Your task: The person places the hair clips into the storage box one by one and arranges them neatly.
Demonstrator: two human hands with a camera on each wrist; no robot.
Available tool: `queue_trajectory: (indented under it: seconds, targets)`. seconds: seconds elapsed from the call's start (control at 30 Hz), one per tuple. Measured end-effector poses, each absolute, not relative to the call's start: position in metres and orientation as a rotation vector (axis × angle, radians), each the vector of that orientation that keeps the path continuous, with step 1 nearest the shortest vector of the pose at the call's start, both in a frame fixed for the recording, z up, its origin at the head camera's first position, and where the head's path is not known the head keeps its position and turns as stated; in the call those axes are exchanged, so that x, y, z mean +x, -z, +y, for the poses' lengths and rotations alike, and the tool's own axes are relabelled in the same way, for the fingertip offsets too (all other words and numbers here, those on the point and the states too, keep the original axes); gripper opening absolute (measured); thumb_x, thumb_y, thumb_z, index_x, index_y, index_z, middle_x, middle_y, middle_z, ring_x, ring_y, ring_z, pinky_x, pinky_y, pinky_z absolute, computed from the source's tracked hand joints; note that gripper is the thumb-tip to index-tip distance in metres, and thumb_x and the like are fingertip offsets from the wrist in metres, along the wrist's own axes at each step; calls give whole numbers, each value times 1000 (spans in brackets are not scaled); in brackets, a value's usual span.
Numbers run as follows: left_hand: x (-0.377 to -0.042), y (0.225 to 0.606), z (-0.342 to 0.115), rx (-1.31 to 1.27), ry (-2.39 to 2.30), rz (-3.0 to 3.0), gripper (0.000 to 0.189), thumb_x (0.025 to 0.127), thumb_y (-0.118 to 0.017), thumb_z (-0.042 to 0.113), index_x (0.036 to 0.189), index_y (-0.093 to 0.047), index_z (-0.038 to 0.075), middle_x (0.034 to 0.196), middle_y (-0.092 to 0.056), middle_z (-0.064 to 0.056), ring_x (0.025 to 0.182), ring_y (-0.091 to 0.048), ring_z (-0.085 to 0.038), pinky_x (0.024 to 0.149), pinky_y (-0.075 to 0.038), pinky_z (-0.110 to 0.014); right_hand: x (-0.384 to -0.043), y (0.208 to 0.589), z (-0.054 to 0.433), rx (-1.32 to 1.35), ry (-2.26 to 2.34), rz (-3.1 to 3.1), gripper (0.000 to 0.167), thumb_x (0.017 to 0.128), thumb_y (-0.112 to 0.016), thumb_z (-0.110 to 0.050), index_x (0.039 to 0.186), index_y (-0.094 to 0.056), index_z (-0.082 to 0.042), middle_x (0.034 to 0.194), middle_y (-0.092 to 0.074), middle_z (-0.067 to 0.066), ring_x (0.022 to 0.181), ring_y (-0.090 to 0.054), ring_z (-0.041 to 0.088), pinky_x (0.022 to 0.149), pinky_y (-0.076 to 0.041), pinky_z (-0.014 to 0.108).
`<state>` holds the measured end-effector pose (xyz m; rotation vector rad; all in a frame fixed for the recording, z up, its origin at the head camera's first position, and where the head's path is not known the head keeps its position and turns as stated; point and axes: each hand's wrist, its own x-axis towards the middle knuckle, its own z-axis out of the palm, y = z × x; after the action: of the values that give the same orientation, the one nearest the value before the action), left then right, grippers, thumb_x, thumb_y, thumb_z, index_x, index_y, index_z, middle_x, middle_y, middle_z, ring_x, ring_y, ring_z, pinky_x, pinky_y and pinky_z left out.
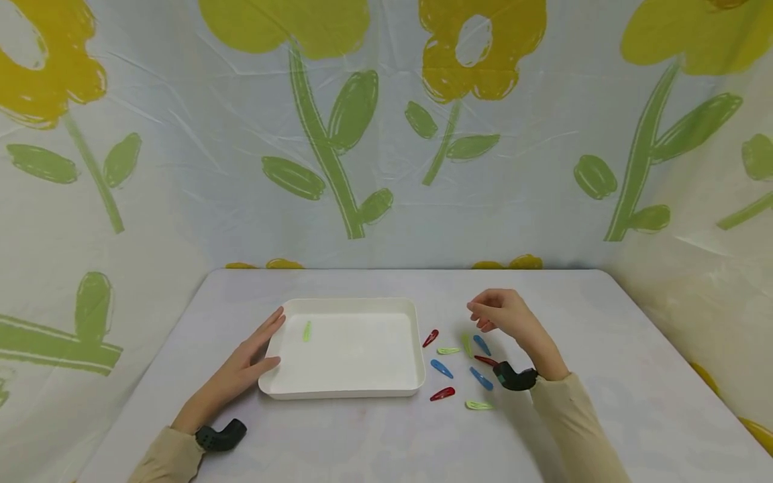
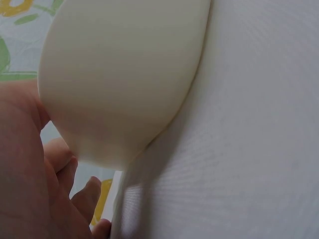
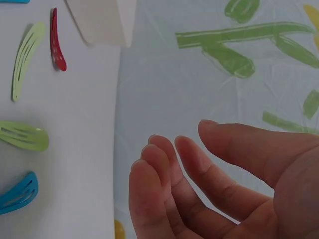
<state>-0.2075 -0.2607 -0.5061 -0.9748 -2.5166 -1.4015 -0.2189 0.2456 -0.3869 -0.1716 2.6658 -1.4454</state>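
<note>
My left hand (image 1: 250, 359) touches the left side of the white tray (image 1: 356, 396), fingers extended along its edge. In the left wrist view the hand lies against the rim of the tray (image 2: 124, 84). One light green snap hair clip (image 1: 307, 331) lies inside, towards the tray's left. Above the table, right of the tray, hovers my right hand (image 1: 504, 314); its fingers bend loosely. Thumb and index fingertips are apart in the right wrist view, and the hand (image 3: 224, 184) holds nothing. Below it lie a blue hair clip (image 1: 482, 345) and a green hair clip (image 1: 467, 344).
Several more clips are scattered right of the tray, among them a red hair clip (image 1: 443, 394), a blue hair clip (image 1: 441, 368) and a green hair clip (image 1: 479, 405). A flowered cloth (image 1: 386, 221) hangs behind the white table (image 1: 362, 443).
</note>
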Motion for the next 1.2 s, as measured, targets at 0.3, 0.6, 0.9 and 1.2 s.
queue_trajectory:
  seconds: [0.3,0.6,0.9,1.2]
  targets:
    - [-206,502,-258,-959,1443,-2527,70,96,-62,4,156,-27,3,165,-13,-11,152,-8,-19,111,-10,-8,-230,409,256,-128,1331,2666,25,95,-67,-16,101,-67,8,86,-69,18,71,-62,24,66,-56,30]
    - [-205,501,-257,-947,1441,-2538,70,95,-62,4,156,-27,5,166,-13,-9,152,-8,-24,111,-9,-8,-230,422,261,6,1074,2726,16,89,-72,-16,84,-68,0,67,-60,6,60,-56,16,59,-51,29]
    - [-203,500,-257,-931,1449,-2549,71,95,-62,5,156,-27,6,166,-13,-8,152,-8,-24,110,-8,-8,-225,424,264,26,966,2733,17,81,-79,-14,76,-69,-2,62,-58,2,57,-55,14,55,-48,27]
    - [-203,502,-259,-934,1440,-2546,70,96,-61,5,156,-27,4,166,-12,-9,152,-7,-17,111,-9,-8,-228,426,266,-10,991,2701,13,81,-77,-12,72,-70,-5,62,-60,1,55,-54,12,54,-47,25]
